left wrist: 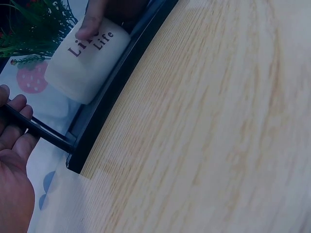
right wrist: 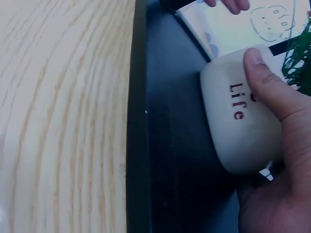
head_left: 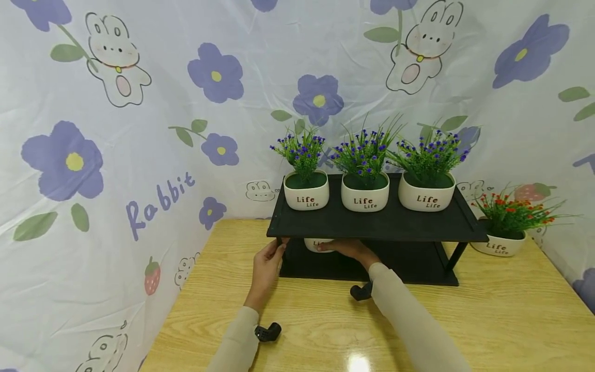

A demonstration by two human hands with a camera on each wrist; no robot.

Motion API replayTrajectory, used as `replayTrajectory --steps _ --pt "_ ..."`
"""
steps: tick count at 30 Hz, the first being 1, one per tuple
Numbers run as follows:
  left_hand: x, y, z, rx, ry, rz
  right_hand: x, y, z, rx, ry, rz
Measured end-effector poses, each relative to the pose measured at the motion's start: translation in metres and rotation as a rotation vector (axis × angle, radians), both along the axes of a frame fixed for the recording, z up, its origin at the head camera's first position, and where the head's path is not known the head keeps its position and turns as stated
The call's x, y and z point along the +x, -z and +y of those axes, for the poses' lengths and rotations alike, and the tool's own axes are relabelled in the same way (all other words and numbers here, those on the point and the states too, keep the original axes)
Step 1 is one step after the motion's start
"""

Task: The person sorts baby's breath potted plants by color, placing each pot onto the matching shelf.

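Note:
A white "Life" flowerpot (right wrist: 243, 141) with green leaves stands at the left of the lower tier of a black two-tier shelf (head_left: 367, 225). My right hand (head_left: 348, 248) grips this pot, its thumb (right wrist: 265, 80) pressed on the front lettering. The upper tier hides most of the plant in the head view. My left hand (head_left: 268, 263) is at the shelf's front left post (left wrist: 41, 132), fingers curled round it. Three white pots with purple flowers line the upper tier: left pot (head_left: 307, 198), middle pot (head_left: 365, 199) and right pot (head_left: 426, 198).
On the wooden table (head_left: 316, 325), right of the shelf, sits another white pot (head_left: 499, 245) with orange-red flowers. A front right post (head_left: 457, 257) joins the tiers. Behind hangs a cloth (head_left: 153, 129) printed with rabbits and flowers.

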State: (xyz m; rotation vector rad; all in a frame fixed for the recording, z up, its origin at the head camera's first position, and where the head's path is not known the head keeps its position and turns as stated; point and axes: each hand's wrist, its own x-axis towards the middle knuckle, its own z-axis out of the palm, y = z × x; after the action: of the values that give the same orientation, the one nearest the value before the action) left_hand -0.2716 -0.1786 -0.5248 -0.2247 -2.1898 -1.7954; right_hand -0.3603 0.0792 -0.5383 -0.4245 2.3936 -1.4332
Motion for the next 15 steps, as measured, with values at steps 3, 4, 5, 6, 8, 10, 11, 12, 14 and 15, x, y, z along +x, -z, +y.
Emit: replayTrajectory --steps 3,4,5,6,8,10,11,12,14,15 --pt "-0.001 0.001 0.0 0.003 0.001 0.009 0.002 -0.004 0.007 0.006 -0.063 -0.031" --pt "-0.003 0.004 -0.001 0.004 -0.002 0.01 0.003 -0.006 0.011 0.002 -0.075 -0.024" --pt "-0.005 0.008 -0.001 0.004 -0.007 0.009 0.005 -0.008 0.015 -0.006 -0.081 -0.012" --pt "-0.008 0.012 -0.002 0.004 -0.011 0.008 0.007 -0.011 0.019 -0.007 -0.091 0.026" --pt "-0.013 0.02 -0.004 0.009 -0.015 0.002 0.014 -0.019 0.028 -0.035 -0.082 0.093" --pt "-0.015 0.024 -0.005 0.004 -0.024 0.001 0.024 -0.031 0.038 -0.083 -0.042 0.146" --pt "-0.015 0.025 -0.005 0.004 -0.025 0.005 0.03 -0.038 0.043 -0.102 -0.019 0.168" --pt "-0.015 0.025 -0.005 0.005 -0.027 0.008 0.036 -0.044 0.048 -0.125 0.006 0.184" --pt "-0.015 0.025 -0.005 0.004 -0.032 0.012 0.047 -0.054 0.058 -0.181 0.072 0.202" --pt "-0.015 0.024 -0.004 0.001 -0.037 0.011 0.05 -0.056 0.064 -0.179 0.096 0.233"
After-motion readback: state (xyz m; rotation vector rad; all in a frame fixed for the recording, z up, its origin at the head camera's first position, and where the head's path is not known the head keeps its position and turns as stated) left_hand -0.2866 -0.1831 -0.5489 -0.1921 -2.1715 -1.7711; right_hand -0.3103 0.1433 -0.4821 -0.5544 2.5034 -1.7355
